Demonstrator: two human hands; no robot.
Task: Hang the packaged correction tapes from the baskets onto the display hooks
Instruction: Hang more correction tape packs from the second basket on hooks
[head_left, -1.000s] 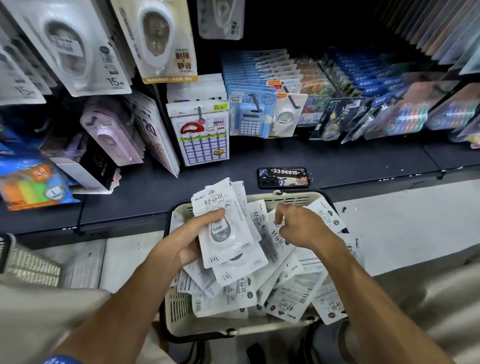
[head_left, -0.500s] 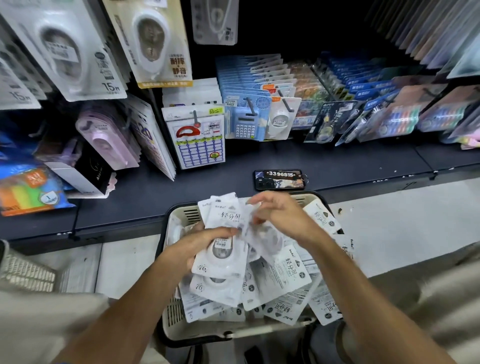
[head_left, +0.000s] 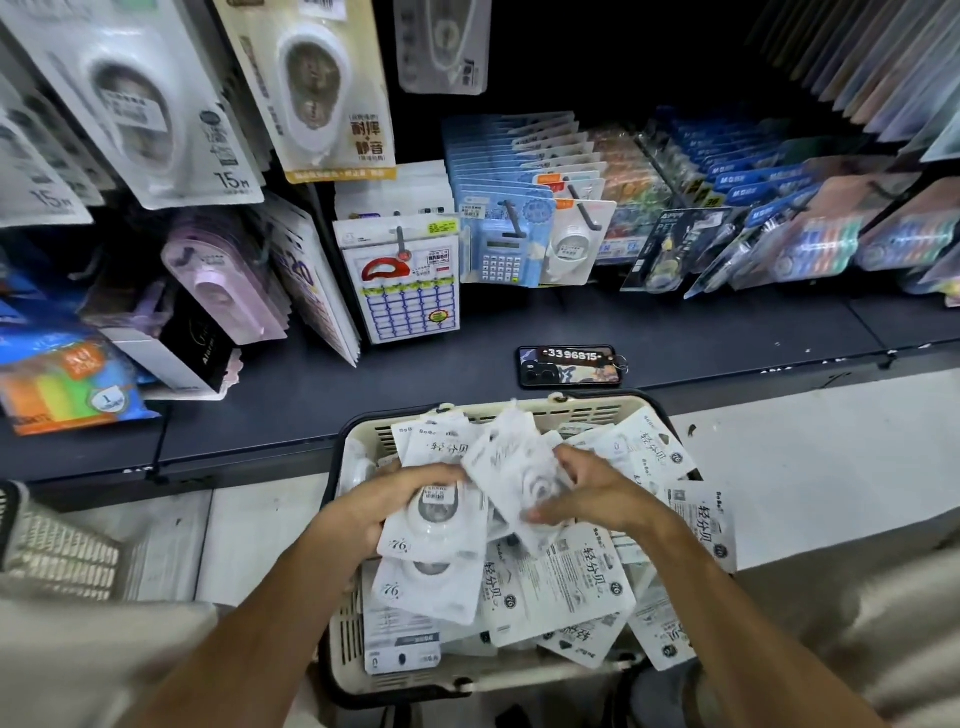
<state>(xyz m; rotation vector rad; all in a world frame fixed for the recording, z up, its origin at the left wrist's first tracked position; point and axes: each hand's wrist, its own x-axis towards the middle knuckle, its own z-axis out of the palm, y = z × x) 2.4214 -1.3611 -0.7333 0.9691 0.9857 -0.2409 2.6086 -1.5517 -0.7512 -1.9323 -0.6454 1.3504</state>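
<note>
From the head view, the left hand (head_left: 387, 512) held a small stack of packaged correction tapes (head_left: 431, 525) in its grip; the right hand (head_left: 592, 493) pinched one blurred packet (head_left: 519, 467) just beside it. Beneath both, the basket (head_left: 571, 410) lay heaped; judging by that, most hanging remained undone.

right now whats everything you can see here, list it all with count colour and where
basket: one, cream with dark rim, on the floor below the shelf
correction tape packs: many, white, heaped in the basket
held stack: several white packs, in left hand
blurred pack: one, white, in right hand
phone: one, dark, on the shelf edge
calculator: one, blue, hanging on a hook
second basket: one, cream, far left, partly seen
hanging goods: many, mixed colours, on the hooks
left hand: holds the stack
right hand: pinches the blurred pack
</note>
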